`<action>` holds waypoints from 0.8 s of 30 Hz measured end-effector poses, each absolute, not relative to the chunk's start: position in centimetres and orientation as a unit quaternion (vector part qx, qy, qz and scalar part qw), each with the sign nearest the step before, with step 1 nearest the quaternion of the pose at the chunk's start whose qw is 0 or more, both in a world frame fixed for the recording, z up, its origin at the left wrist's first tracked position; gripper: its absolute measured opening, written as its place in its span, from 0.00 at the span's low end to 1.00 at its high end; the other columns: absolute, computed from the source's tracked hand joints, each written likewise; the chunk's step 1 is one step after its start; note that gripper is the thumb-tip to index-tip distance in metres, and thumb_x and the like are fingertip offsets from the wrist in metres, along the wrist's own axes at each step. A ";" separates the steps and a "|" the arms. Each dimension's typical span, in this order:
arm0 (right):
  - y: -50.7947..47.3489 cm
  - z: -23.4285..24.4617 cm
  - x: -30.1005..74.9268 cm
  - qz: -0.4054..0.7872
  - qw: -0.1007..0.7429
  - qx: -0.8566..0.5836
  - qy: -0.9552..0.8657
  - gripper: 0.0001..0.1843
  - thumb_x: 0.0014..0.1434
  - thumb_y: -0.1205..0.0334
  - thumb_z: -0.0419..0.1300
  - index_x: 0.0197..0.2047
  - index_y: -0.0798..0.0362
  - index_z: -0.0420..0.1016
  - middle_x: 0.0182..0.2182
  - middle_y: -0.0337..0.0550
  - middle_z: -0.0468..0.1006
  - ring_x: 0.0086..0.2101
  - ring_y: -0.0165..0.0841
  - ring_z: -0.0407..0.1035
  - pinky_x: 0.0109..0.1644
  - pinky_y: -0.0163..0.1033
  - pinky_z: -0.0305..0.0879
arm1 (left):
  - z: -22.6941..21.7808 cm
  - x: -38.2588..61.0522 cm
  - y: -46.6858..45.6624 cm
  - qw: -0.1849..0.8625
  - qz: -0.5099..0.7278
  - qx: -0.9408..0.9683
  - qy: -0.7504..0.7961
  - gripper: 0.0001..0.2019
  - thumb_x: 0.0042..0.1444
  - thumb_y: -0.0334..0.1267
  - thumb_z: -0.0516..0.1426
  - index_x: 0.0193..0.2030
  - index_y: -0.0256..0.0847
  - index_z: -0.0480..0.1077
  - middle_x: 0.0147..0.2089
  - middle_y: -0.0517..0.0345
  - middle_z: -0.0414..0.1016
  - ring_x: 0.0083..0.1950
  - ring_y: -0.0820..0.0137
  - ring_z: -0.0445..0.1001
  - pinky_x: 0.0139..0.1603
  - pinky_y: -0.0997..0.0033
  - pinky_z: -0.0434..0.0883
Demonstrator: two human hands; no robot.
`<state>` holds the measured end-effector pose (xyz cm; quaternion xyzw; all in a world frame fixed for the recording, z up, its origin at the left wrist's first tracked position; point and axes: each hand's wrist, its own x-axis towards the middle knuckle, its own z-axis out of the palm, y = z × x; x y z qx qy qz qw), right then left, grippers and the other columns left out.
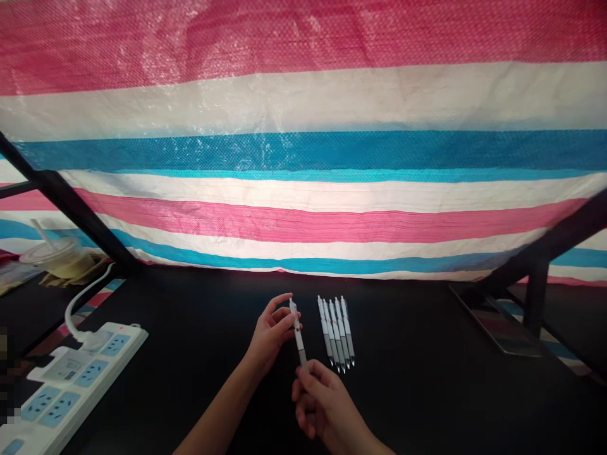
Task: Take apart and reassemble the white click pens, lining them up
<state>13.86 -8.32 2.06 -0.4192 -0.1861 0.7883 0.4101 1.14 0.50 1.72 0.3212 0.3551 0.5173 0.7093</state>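
A white retractable pen (299, 338) with a grey grip is held between my two hands, its push-button end pointing away from me. My left hand (271, 328) pinches the upper barrel near the clip, with the index finger raised by the button. At the lower end, my right hand (325, 395) has its thumb and fingers closed on the grey grip, hiding the tip. Just right of the held pen, several matching pens (336, 332) lie side by side on the black table (403, 392), tips toward me.
A white power strip (85, 385) with a plugged-in cord lies at the left. Beyond it stands a lidded plastic cup (61, 258) with a straw. A dark flat panel (496, 322) rests at the right by a black frame bar (535, 253). Striped sheeting (303, 151) hangs behind.
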 end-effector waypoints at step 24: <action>-7.5 3.5 14.8 0.842 0.384 -0.365 -0.101 0.31 0.64 0.44 0.47 0.44 0.66 0.77 0.35 0.56 0.81 0.37 0.41 0.75 0.46 0.43 0.63 | 1.6 1.5 0.1 0.639 0.500 0.433 0.393 0.17 0.50 0.40 0.65 0.46 0.41 0.71 0.32 0.59 0.71 0.33 0.69 0.73 0.30 0.71 0.75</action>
